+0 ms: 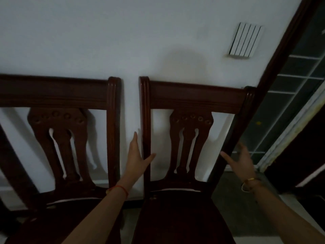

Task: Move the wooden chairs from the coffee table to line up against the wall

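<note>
Two dark wooden chairs stand side by side with their backs against the white wall [133, 41]. The right chair [193, 97] is directly in front of me; the left chair [58, 92] is beside it with a narrow gap between. My left hand [139, 155] is spread around the right chair's left back post, thumb on the inner side, fingers on the outer side. My right hand [241, 159] is spread at the right back post, thumb toward the post. Neither hand is clenched around a post.
A dark wooden door frame [281, 55] runs diagonally just right of the right chair, with a glass-paned door [295, 88] beyond it. A white vent cover [245, 40] sits high on the wall. Part of a third dark chair frame [10, 164] shows at the far left.
</note>
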Tool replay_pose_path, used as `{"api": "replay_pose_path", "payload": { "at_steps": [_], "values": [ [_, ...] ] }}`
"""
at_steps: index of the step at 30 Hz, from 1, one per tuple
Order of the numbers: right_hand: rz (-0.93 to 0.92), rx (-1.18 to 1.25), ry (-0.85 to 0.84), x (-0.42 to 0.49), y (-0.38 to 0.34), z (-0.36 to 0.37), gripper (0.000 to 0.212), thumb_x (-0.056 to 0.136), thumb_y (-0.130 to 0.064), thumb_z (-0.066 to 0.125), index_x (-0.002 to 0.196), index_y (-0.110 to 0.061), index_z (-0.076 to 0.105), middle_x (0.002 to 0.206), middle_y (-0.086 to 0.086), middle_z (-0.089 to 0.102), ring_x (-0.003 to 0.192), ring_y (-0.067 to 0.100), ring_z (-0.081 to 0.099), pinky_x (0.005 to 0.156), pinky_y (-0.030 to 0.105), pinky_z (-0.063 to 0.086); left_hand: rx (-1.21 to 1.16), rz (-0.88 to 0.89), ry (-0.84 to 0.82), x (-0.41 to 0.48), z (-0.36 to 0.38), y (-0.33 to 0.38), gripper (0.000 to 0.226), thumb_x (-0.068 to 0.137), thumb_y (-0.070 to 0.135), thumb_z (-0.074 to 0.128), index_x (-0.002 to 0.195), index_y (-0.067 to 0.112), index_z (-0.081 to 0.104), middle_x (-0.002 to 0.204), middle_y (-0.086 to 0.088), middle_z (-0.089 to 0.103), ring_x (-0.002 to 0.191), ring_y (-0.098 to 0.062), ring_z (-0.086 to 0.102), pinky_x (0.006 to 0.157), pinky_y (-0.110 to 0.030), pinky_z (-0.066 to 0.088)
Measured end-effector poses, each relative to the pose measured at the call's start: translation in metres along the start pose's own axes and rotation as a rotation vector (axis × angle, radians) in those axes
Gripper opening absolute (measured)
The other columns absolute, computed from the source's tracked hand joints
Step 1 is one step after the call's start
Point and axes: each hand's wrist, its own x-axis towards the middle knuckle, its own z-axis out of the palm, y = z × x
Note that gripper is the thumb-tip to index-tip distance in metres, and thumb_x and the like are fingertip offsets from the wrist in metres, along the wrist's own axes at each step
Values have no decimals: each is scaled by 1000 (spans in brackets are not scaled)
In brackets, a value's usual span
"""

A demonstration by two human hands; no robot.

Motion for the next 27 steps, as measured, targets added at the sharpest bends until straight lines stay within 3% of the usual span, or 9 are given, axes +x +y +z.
{"api": "replay_pose_path", "payload": {
  "at_steps": [2,6,10,12,17,22,24,27],
  "values": [
    [-18,12,27,18,16,8,83,78,-32,79,145,-12,34,145,14,47,129,32,48,103,39,38,-23,-18,9,10,13,-12,111,81,24,82,159,25,4,163,0,22,146,-16,24,118,-39,28],
    [23,22,10,49,35,32,80,84,-31,73,146,-9,29,142,19,50,126,40,50,103,53,43,-34,-8,34,24,31,-26,102,85,13,77,159,26,8,152,-2,44,136,-18,45,112,-41,41],
    [41,-84,125,60,43,49,58,96,-22,58,139,4,28,116,36,59,97,50,62,79,48,49,31,40,75,29,36,-36,96,90,6,68,159,28,4,135,-7,58,121,-21,58,104,-43,49],
    [29,-123,133,61,43,52,56,97,-19,56,138,5,27,111,37,60,91,50,62,74,45,47,27,43,65,29,34,-39,97,91,3,65,158,30,0,128,-7,60,114,-20,61,99,-42,52],
    [30,-164,115,60,34,68,63,97,-19,56,143,5,22,111,40,59,93,54,61,79,55,51,72,38,44,27,15,-56,102,89,3,66,157,33,-5,104,4,64,91,-6,65,76,-16,51],
    [54,-160,92,58,27,71,64,97,-21,56,145,3,20,114,40,58,97,53,61,81,55,50,121,47,27,30,9,-58,105,90,6,68,158,27,-9,120,3,62,97,5,61,94,-24,50],
    [83,-121,49,57,24,68,69,97,-23,56,149,-1,17,128,38,53,111,54,56,91,56,47,135,43,-1,28,5,-56,107,90,11,70,157,26,-13,135,-1,57,111,0,58,100,-24,44],
    [113,57,23,48,15,64,87,91,-26,65,154,-10,7,151,27,36,134,46,40,109,53,35,155,61,-35,15,-11,-40,111,87,30,73,157,25,-13,154,-7,39,139,-14,40,113,-32,35]
  ]
}}
